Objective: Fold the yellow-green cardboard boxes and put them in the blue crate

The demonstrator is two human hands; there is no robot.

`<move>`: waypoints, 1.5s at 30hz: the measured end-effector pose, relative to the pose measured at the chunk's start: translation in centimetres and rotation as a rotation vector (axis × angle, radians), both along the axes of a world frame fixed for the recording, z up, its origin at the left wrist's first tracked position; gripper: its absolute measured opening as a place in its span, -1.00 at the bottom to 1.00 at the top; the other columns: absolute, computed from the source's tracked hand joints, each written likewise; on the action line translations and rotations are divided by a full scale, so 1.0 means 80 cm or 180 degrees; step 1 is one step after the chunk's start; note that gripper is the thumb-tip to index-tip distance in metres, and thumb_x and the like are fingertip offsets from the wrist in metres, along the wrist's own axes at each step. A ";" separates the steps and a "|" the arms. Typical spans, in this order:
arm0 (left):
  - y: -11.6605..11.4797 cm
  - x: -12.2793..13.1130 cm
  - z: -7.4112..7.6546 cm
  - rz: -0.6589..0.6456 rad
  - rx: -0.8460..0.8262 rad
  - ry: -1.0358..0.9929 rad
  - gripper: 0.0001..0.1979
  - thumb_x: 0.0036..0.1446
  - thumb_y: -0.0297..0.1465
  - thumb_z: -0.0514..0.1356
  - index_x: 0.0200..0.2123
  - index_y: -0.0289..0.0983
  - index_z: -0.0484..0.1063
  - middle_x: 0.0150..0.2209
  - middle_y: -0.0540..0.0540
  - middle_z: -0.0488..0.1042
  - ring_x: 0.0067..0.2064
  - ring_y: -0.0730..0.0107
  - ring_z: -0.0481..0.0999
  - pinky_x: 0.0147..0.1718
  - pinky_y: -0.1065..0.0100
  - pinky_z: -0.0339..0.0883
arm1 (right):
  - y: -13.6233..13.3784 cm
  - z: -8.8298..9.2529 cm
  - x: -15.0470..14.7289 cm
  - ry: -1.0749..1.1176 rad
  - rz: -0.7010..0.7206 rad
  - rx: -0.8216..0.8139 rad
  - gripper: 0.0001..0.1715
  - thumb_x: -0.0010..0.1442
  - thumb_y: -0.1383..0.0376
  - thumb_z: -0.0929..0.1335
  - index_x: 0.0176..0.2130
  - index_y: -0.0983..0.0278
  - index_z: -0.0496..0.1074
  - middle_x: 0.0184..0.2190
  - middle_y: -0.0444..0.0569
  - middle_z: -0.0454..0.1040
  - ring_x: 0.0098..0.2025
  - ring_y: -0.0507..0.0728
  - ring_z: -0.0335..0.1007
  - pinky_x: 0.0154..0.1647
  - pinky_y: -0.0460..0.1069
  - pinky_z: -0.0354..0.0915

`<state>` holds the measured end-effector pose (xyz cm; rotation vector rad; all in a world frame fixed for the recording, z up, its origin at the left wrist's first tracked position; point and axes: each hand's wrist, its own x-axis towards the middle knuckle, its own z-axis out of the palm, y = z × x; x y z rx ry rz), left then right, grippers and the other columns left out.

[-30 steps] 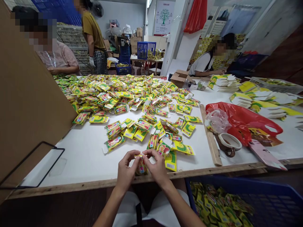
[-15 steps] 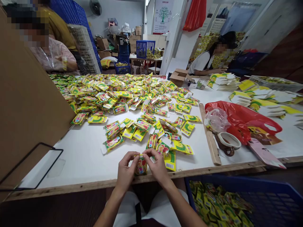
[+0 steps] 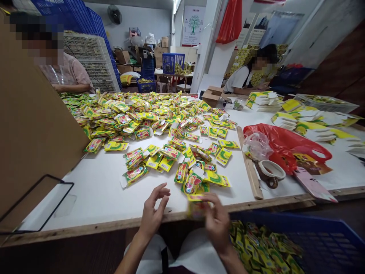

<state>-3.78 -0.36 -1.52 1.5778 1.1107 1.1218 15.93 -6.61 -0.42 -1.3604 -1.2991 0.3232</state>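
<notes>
Over the table's front edge, my right hand (image 3: 217, 220) grips a small yellow-and-green printed box (image 3: 196, 206), blurred by motion. My left hand (image 3: 155, 207) hovers by the edge with its fingers apart and nothing in them. Just beyond both hands lies a loose group of similar small boxes (image 3: 162, 164), some with white end flaps standing out. A much larger pile of these boxes (image 3: 137, 118) covers the far part of the white table (image 3: 99, 190). Below the edge at the right, a blue basket (image 3: 322, 232) holds many more boxes.
At the left stands a cardboard panel (image 3: 37, 114) beside a black wire frame (image 3: 72, 186). Right of a wooden strip (image 3: 251, 167) are a red plastic bag (image 3: 285, 142), a brown mug (image 3: 270, 173) and a pink flat item (image 3: 315, 184). Two people sit across the table.
Both hands held the box together at the table edge. Now my left hand has let go, and my right hand has carried the box rightward, toward the blue basket's side.
</notes>
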 end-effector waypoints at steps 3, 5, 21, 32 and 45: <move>0.014 0.013 -0.002 0.0258 -0.0212 0.0391 -0.64 0.19 -0.23 0.06 0.02 -0.23 0.28 -0.13 -0.17 0.46 -0.11 0.26 0.47 -0.11 0.21 0.33 | -0.058 0.016 0.091 -0.0636 -0.0948 -0.0245 -0.76 0.23 0.20 0.23 -0.31 0.25 0.42 -0.31 0.02 0.44 -0.22 0.20 0.37 -0.17 0.08 0.26; 0.033 0.032 -0.003 0.0316 -0.0255 0.0729 -0.57 0.14 -0.19 0.10 0.04 -0.25 0.25 -0.11 -0.21 0.45 -0.08 0.18 0.45 -0.10 0.16 0.32 | -0.087 0.025 0.142 -0.1287 -0.1333 -0.0622 -0.65 0.17 0.08 0.24 -0.34 0.26 0.47 -0.28 0.06 0.45 -0.17 0.28 0.35 -0.08 0.17 0.21; -0.008 0.025 -0.016 0.0623 0.0485 0.0732 -0.39 -0.06 -0.44 0.24 0.07 -0.23 0.07 0.01 -0.19 0.22 0.08 0.14 0.28 0.06 0.06 0.19 | 0.041 -0.002 -0.060 0.1087 0.0707 -0.0704 -0.62 0.16 0.25 0.33 -0.01 0.20 0.24 -0.05 0.05 0.42 -0.09 0.15 0.42 -0.07 0.03 0.36; 0.011 -0.012 -0.003 -0.0216 -0.0116 0.0086 -0.68 0.14 -0.38 0.13 -0.01 -0.20 0.29 -0.11 -0.10 0.44 -0.17 0.32 0.46 -0.15 0.27 0.35 | 0.065 -0.024 -0.058 0.1068 0.1479 -0.0768 -0.69 0.19 0.35 0.29 -0.04 0.17 0.29 -0.19 -0.04 0.46 -0.12 0.11 0.42 -0.07 0.01 0.33; 0.021 0.006 -0.008 0.0102 -0.0257 -0.0885 -0.78 0.13 -0.37 0.15 -0.14 -0.21 0.26 -0.19 -0.08 0.45 -0.14 0.32 0.48 -0.15 0.30 0.36 | 0.089 -0.015 -0.057 0.0311 0.1328 -0.0697 -0.91 0.19 0.34 0.29 -0.26 0.24 0.39 -0.31 -0.05 0.48 -0.22 0.11 0.42 -0.16 0.00 0.33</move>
